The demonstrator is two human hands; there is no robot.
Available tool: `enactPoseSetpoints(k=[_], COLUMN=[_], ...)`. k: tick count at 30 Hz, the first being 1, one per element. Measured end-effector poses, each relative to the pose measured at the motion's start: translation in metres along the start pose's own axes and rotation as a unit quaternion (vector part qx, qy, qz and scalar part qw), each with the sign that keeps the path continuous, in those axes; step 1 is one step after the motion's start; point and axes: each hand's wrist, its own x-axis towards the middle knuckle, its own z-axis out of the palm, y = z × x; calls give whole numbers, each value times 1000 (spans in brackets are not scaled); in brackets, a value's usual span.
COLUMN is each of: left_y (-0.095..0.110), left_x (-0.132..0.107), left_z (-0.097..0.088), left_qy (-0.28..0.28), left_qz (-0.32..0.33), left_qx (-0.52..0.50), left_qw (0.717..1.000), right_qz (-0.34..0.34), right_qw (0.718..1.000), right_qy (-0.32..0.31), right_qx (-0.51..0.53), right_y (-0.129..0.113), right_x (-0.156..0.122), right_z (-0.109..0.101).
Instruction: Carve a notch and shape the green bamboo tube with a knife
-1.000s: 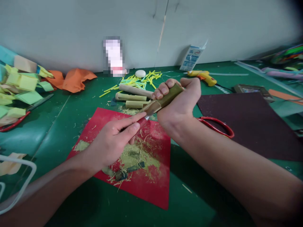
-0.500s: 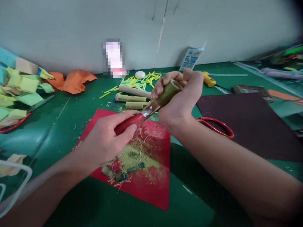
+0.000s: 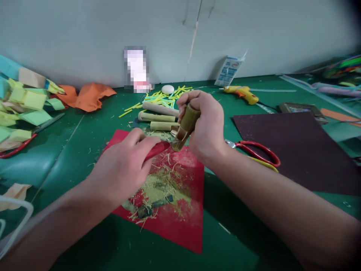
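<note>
My left hand (image 3: 126, 160) is wrapped round the red handle of a carving knife (image 3: 158, 149). The knife's short metal blade meets the cut-away lower end of a bamboo tube (image 3: 189, 120). My right hand (image 3: 207, 124) grips that tube, which tilts down to the left with part of its wall cut open. Below both hands lies a red sheet (image 3: 186, 233), strewn with bamboo shavings (image 3: 166, 188) and dark green peelings. Just behind them are several cut bamboo pieces (image 3: 158, 117).
Yellow and green straw bits (image 3: 158, 99) and a white oval object (image 3: 167, 89) lie at the back. Rightward are a yellow glue gun (image 3: 245, 94), red-handled scissors (image 3: 261, 152) and a dark sheet (image 3: 282, 150). Sticky notes (image 3: 34, 101) and orange paper (image 3: 94, 97) are at left.
The bamboo tube has come down and left and now stands steeper, its top opening turned out of sight. The knife lies flatter, and its blade has reached the tube's lower end.
</note>
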Motion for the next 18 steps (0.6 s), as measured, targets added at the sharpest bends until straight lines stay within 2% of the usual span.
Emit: enactPoseSetpoints(k=[3, 6, 10, 13, 15, 18], left_y=[5, 9, 8, 5, 5, 7], left_x=[-5, -7, -5, -3, -3, -3], left_z=[4, 6, 7, 9, 10, 8], left_qy=[4, 19, 4, -25, -43, -60], left_qz=[31, 59, 49, 32, 23, 4], left_qx=[85, 105, 31, -48, -72, -78], left_qw=[996, 993, 998, 998, 996, 995], right_qz=[-2, -4, -19, -67, -90, -34], right_qw=[1000, 999, 998, 995, 991, 984], right_qy=[-7, -13, -40, -63, -102, -172], right_qx=[-24, -43, -50, -24, -10, -4], right_y=[-2, -2, 1, 2, 1, -3], right_x=[-4, -4, 1, 6, 9, 10], right_z=[3, 2, -4, -7, -9, -8])
